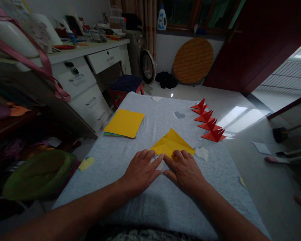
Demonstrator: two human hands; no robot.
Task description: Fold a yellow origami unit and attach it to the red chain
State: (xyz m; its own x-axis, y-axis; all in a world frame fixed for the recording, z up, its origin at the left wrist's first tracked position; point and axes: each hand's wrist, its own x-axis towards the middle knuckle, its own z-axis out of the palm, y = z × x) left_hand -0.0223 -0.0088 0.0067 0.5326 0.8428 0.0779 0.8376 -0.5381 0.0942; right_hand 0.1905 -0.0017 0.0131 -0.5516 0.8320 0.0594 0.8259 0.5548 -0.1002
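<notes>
A yellow sheet of origami paper lies on the cloth-covered table with its peak pointing away from me, folded to a triangle, and faint creases cross it. My left hand rests at its near left edge, fingers apart, index finger stretched toward the middle. Over the near right edge lies my right hand, its fingers spread and pressing on the paper. The two index fingertips almost meet at the near edge. Part of that edge is hidden under my fingers.
A stack of square origami paper, yellow on top, lies at the left. Several red folded paper pieces stand in a row along the right edge. A pale tablecloth with heart shapes covers the table. A stool stands beyond the far left corner.
</notes>
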